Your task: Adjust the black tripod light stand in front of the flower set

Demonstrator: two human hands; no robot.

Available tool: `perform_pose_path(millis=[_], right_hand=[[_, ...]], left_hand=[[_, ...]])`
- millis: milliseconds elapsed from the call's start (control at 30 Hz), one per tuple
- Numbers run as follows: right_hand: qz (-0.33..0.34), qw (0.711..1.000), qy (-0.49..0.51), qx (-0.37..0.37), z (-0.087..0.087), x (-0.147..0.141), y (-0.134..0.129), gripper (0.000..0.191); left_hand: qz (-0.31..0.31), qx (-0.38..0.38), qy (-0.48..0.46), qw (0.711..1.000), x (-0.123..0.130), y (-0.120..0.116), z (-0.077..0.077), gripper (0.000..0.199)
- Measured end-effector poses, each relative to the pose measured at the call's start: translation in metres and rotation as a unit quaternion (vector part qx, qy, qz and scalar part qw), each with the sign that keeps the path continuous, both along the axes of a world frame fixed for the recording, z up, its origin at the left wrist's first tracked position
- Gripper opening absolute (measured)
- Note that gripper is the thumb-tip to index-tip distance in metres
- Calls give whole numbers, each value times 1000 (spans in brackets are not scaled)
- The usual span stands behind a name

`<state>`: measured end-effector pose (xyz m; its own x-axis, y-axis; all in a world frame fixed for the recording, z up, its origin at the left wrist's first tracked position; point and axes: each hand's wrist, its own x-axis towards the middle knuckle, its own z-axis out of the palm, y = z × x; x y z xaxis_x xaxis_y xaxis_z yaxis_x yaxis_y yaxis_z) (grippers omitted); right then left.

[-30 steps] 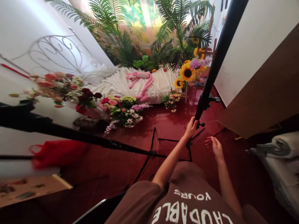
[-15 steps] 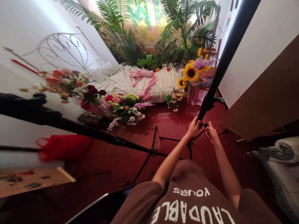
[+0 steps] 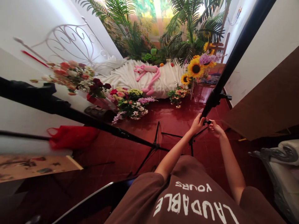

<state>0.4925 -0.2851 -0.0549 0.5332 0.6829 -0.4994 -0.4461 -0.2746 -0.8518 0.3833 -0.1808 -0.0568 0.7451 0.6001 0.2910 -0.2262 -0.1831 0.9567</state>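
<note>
A black light stand point(image 3: 224, 74) leans up to the right in front of me, its thin legs spread on the floor below. My left hand point(image 3: 197, 124) is wrapped round the lower part of its pole. At the collar just right of that grip sits a small black knob point(image 3: 207, 122). My right hand point(image 3: 216, 128) has its fingertips closed on this knob. Higher on the pole is another clamp knob point(image 3: 226, 96), which neither hand touches.
A second black stand point(image 3: 100, 124) slants across the left, its legs on the red tiled floor point(image 3: 130, 140). Beyond are flower bunches point(image 3: 133, 104), a white-draped bed point(image 3: 116, 73) with a pink plush toy point(image 3: 149, 73), and palms. A board point(image 3: 263, 99) and a grey-framed seat point(image 3: 277, 155) stand right.
My right fingers, which were more spread and just beside the knob, have come in onto it. My left hand keeps its grip on the pole. The whole view has shifted a little.
</note>
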Motion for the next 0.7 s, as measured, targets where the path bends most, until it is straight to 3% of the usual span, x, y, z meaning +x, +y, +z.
perform_pose_path(millis=[100,200,333,467,567,700], right_hand=[[77,993,81,-23,1,16,0,49],[144,986,76,-42,3,34,-1,45],[226,973,-24,-46,10,52,-4,41],[315,933,-172,-17,21,58,-6,46],[296,893,-338,9,22,52,-9,42],[182,810,-557,25,4,36,-23,28]], left_hand=[[25,8,2,1000,2,-2,-2,53],[50,11,0,999,4,-5,-5,53],[57,16,-2,998,7,-6,-10,54],[61,18,-5,998,9,-5,-14,54],[64,26,-7,998,10,-6,-15,54],[74,31,-12,997,12,-6,-14,52]])
